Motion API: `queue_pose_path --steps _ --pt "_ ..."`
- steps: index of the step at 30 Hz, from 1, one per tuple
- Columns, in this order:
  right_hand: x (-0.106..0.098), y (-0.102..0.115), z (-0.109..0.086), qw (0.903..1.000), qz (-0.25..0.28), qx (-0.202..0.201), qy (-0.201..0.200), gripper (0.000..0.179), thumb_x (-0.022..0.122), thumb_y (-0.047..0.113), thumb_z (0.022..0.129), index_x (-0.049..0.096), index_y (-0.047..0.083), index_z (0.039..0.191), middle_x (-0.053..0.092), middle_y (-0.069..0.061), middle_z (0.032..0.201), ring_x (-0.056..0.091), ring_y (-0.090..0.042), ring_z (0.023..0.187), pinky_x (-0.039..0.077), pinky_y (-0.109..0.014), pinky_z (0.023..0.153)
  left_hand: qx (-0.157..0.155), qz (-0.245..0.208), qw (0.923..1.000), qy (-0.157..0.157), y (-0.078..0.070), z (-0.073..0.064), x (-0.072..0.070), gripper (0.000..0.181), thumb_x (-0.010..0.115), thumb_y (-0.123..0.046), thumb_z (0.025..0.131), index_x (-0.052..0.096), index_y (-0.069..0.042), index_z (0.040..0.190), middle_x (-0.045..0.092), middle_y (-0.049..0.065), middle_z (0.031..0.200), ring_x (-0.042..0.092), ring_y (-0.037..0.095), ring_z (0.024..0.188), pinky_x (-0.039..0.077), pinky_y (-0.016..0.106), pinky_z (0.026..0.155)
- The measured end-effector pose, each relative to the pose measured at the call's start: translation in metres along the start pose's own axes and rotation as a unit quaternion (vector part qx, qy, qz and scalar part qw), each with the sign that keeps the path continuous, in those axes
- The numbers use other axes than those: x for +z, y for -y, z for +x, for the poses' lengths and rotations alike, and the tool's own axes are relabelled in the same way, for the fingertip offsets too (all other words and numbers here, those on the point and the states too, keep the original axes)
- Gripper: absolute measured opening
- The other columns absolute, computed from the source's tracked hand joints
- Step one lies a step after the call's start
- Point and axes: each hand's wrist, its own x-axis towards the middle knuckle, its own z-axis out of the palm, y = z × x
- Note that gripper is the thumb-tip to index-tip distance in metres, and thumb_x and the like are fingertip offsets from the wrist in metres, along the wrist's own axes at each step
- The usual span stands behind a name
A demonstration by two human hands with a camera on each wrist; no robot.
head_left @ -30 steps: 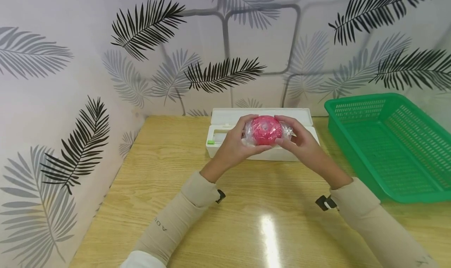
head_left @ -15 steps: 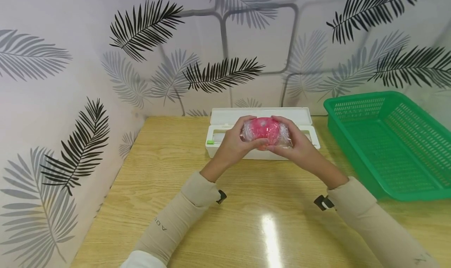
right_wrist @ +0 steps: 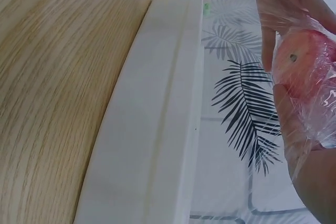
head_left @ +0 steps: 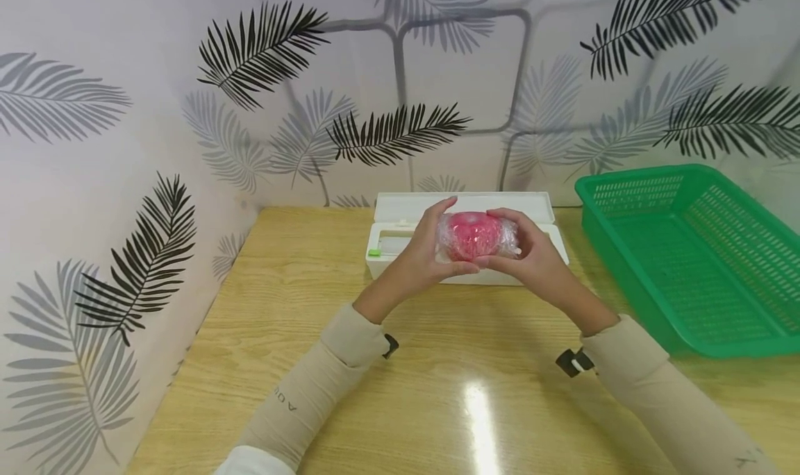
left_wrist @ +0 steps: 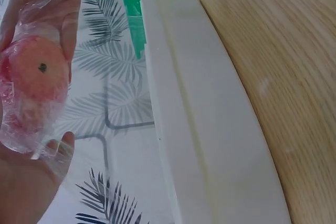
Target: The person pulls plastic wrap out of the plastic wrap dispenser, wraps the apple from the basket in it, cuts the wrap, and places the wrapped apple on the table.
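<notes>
Both hands hold a red apple [head_left: 473, 237] wrapped in clear cling film [head_left: 509, 239], raised in front of a white cling film box. My left hand [head_left: 417, 256] cups its left end, thumb below and index finger pointing up past the top. On the other side my right hand [head_left: 539, 261] grips it, fingers over the top and thumb underneath. Loose film bunches at both ends. In the left wrist view a dark spot shows on the pale end of the apple [left_wrist: 47, 77]; in the right wrist view film stretches between the fingers beside the apple [right_wrist: 299, 59].
The white box [head_left: 390, 270] stands against the patterned wall, its lid [head_left: 525, 203] up and a green tab [head_left: 374, 253] at its left end. A green plastic basket [head_left: 644, 287] sits to the right on the wooden table [head_left: 281, 308].
The apple has been turned in the hands, its pale spot tipping back toward the top. My left hand's fingers have straightened and its index finger has lifted off the wrapped top.
</notes>
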Motion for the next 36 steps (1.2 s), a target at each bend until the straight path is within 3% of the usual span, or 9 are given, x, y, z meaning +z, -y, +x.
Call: queue_pose_path --steps 2,6,9,13,18,23,27,31,36 --pt "-0.001 -0.001 0.000 1.0000 -0.005 -0.001 -0.005 0.067 0.072 0.001 0.079 0.039 0.012 0.137 0.046 -0.012 0.124 0.054 -0.025 0.102 0.054 -0.029 0.077 0.058 0.048 0.9971 -0.011 0.002 0.000 0.000 0.105 0.082 -0.036 0.068 0.013 -0.020 0.145 0.016 0.000 0.149 0.022 0.015 0.134 0.030 0.037 0.106" --pt "-0.002 -0.001 0.001 0.9992 -0.030 0.007 -0.025 0.060 0.071 0.008 0.083 0.043 0.012 0.135 0.050 -0.010 0.121 0.054 -0.023 0.102 0.053 -0.026 0.077 0.165 0.123 0.9778 -0.038 0.005 0.001 0.000 0.102 0.084 -0.032 0.067 0.019 -0.010 0.142 0.017 0.007 0.148 0.014 0.019 0.137 0.023 0.034 0.110" --pt "-0.003 -0.001 0.001 0.9983 -0.041 0.022 -0.035 0.056 0.070 0.014 0.084 0.045 0.013 0.134 0.051 -0.010 0.119 0.053 -0.022 0.102 0.053 -0.025 0.076 0.199 0.150 0.9672 -0.048 0.006 0.002 0.000 0.094 0.083 -0.027 0.070 0.024 -0.007 0.139 0.023 0.011 0.145 0.020 0.021 0.135 0.024 0.031 0.109" --pt "-0.004 0.000 0.002 0.9981 -0.035 0.037 -0.033 0.053 0.069 0.018 0.085 0.046 0.012 0.132 0.051 -0.011 0.119 0.053 -0.022 0.103 0.053 -0.026 0.077 0.214 0.171 0.9602 -0.055 0.005 0.001 -0.001 0.085 0.081 -0.026 0.072 0.030 -0.005 0.136 0.033 0.010 0.138 0.030 0.021 0.129 0.027 0.027 0.107" --pt "-0.006 0.004 0.002 0.9973 -0.052 0.052 -0.007 0.053 0.067 0.021 0.087 0.044 0.014 0.134 0.050 -0.010 0.120 0.053 -0.023 0.104 0.053 -0.030 0.080 0.215 0.172 0.9585 -0.072 0.004 0.000 -0.002 0.082 0.083 -0.030 0.069 0.037 -0.004 0.132 0.044 0.010 0.129 0.039 0.020 0.120 0.032 0.025 0.103" --pt "-0.006 0.006 0.002 0.9956 -0.076 0.051 0.017 0.056 0.062 0.022 0.090 0.036 0.013 0.138 0.047 -0.013 0.125 0.051 -0.026 0.107 0.051 -0.028 0.082 0.203 0.138 0.9654 -0.088 0.004 0.000 -0.001 0.079 0.086 -0.029 0.065 0.042 -0.006 0.127 0.049 0.008 0.126 0.043 0.019 0.114 0.037 0.024 0.099" --pt "-0.005 0.006 0.002 0.9983 -0.057 0.007 0.010 0.061 0.061 0.012 0.091 0.029 0.011 0.142 0.038 -0.012 0.135 0.050 -0.025 0.108 0.052 -0.027 0.080 0.180 0.107 0.9735 -0.092 0.004 -0.001 -0.001 0.078 0.087 -0.029 0.063 0.046 -0.009 0.127 0.051 0.005 0.125 0.044 0.017 0.115 0.039 0.026 0.098" --pt "-0.006 0.005 0.002 0.9983 -0.032 -0.049 0.002 0.061 0.059 0.002 0.089 0.030 0.011 0.142 0.040 -0.013 0.133 0.054 -0.022 0.104 0.053 -0.026 0.079 0.136 0.077 0.9833 -0.093 0.004 -0.002 -0.001 0.077 0.086 -0.031 0.064 0.048 -0.013 0.128 0.052 0.001 0.126 0.044 0.015 0.117 0.042 0.027 0.095" --pt "-0.005 0.013 -0.002 0.9951 -0.061 -0.077 0.016 0.061 0.060 -0.003 0.087 0.035 0.011 0.141 0.040 -0.010 0.137 0.049 -0.020 0.113 0.049 -0.025 0.085 0.090 0.041 0.9902 -0.098 0.005 -0.003 -0.001 0.075 0.084 -0.036 0.065 0.050 -0.018 0.130 0.053 -0.003 0.127 0.047 0.011 0.113 0.047 0.026 0.088"
